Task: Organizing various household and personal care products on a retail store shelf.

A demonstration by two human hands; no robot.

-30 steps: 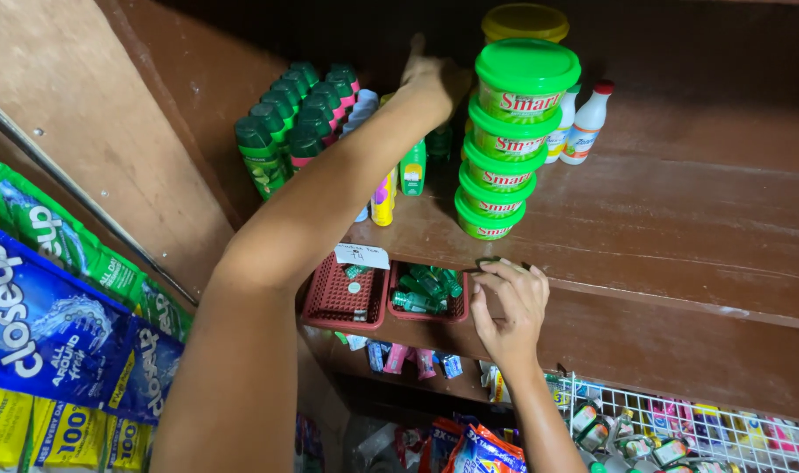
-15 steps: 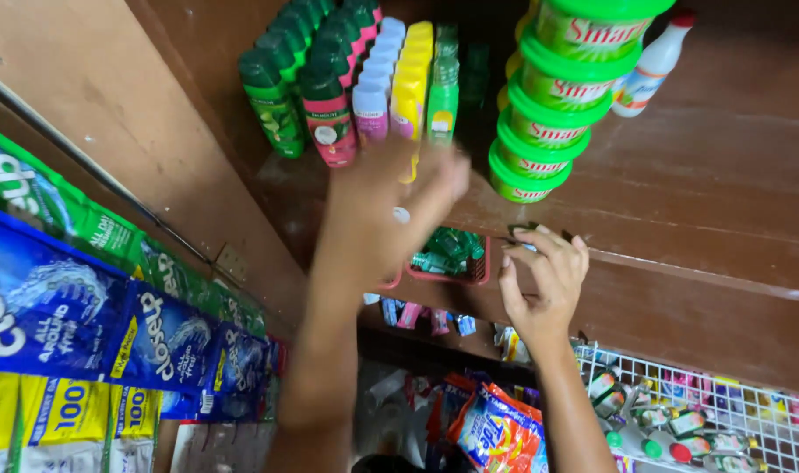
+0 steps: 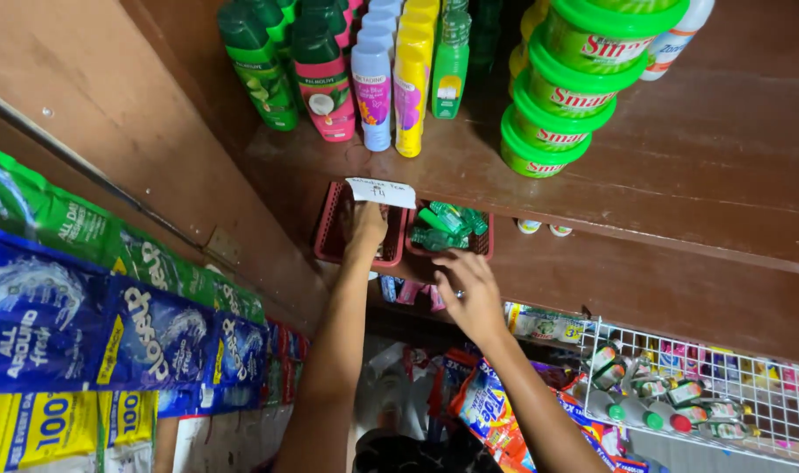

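A dark wooden shelf (image 3: 679, 175) fills the upper view, inside a small shop stall with wood walls. On the shelf stand rows of bottles (image 3: 373, 79) in green, pink, lilac and yellow, and to their right a stack of green tubs (image 3: 574, 96). Below the shelf's front edge sit two red baskets side by side: the left basket (image 3: 334, 229) carries a white paper tag (image 3: 382, 191) on its rim, and the right basket (image 3: 480, 243) holds small green packets (image 3: 443, 226). Left of the baskets, strips of blue and green sachets (image 3: 110, 307) hang against the wall. Lower right of the baskets, a white wire rack (image 3: 697, 385) holds small bottles.

The left hand (image 3: 367, 226) reaches into the left basket, fingers bent down inside it; whether they grip anything cannot be told. The right hand (image 3: 469, 293) rests just below the right basket, its fingers loosely spread and touching the basket's front edge, holding nothing visible.
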